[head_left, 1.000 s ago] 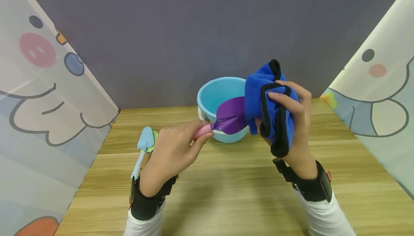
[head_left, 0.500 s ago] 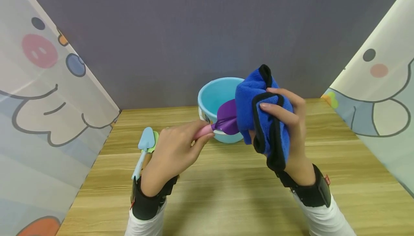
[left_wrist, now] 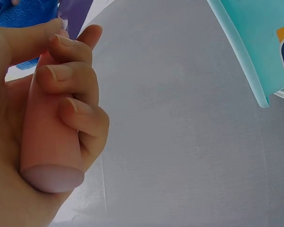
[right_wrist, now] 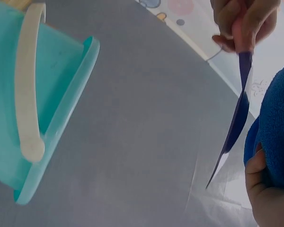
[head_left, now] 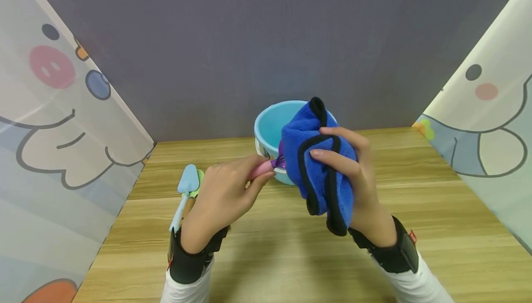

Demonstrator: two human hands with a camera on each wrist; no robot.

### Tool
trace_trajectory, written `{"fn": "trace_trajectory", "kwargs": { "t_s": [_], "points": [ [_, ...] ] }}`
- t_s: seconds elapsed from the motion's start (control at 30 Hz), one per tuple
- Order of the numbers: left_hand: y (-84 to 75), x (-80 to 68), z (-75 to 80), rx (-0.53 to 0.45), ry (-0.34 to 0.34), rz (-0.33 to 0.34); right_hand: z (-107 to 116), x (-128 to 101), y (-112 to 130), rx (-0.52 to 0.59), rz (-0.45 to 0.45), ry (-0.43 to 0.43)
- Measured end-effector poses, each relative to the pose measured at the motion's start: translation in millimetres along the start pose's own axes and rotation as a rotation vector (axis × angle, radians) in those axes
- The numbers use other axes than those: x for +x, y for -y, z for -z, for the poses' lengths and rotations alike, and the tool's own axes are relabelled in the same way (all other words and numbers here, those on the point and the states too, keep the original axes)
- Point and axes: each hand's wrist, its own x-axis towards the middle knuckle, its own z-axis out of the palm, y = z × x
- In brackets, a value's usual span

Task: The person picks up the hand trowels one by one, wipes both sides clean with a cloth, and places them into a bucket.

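A small toy shovel with a pink handle (left_wrist: 52,137) and a purple blade (right_wrist: 237,123) is held in the air by my left hand (head_left: 224,192), fingers wrapped round the handle. My right hand (head_left: 361,173) grips a bunched blue cloth (head_left: 305,132) with black edging. In the head view the cloth covers most of the blade, leaving only its neck showing near the handle. From the right wrist, the blade appears edge-on, with the cloth beside it. Behind both hands stands a light-blue bucket (head_left: 268,127), partly hidden by the cloth.
On the wooden table (head_left: 266,257), left of my left hand, lies a light-blue toy trowel (head_left: 189,180) over a green piece (head_left: 200,173). A grey panel (head_left: 266,53) rises behind the bucket, and cartoon-printed panels (head_left: 45,146) flank the table.
My right hand has moved left and slightly down with the cloth, from the blade's far end towards the handle, covering more of the blade. My left hand has stayed nearly still.
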Motion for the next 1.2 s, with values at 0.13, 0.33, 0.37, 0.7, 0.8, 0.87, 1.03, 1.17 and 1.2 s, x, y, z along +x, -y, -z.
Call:
{"fn": "trace_trajectory", "kwargs": {
  "t_s": [0.13, 0.33, 0.37, 0.7, 0.8, 0.87, 1.03, 1.17, 1.2],
  "points": [
    [0.0, -0.3, 0.0, 0.006, 0.002, 0.001, -2, -5, 3, 0.019, 0.006, 0.107],
    [0.3, -0.2, 0.2, 0.025, 0.006, -0.009, -4, -8, 4, -0.021, 0.014, 0.235],
    [0.4, -0.1, 0.2, 0.027, 0.003, -0.013, -4, -8, 4, -0.031, 0.013, 0.242],
    [2.0, -1.3, 0.4, 0.041, 0.003, -0.018, -5, -11, 2, -0.064, -0.034, 0.291],
    [2.6, -1.8, 0.0, 0.039, 0.003, -0.024, -5, -11, 2, -0.067, -0.044, 0.302],
    [3.0, -2.1, -0.2, 0.039, -0.002, -0.031, -5, -12, 1, -0.073, -0.043, 0.304],
    [3.3, -2.1, -0.8, 0.040, -0.025, -0.048, -5, -12, 1, -0.093, -0.038, 0.310],
    [3.2, -1.9, -1.1, 0.046, -0.039, -0.055, -6, -12, 1, -0.107, -0.035, 0.316],
    [3.0, -1.8, -1.0, 0.048, -0.041, -0.056, -6, -12, 0, -0.109, -0.034, 0.317]
  ]
}}
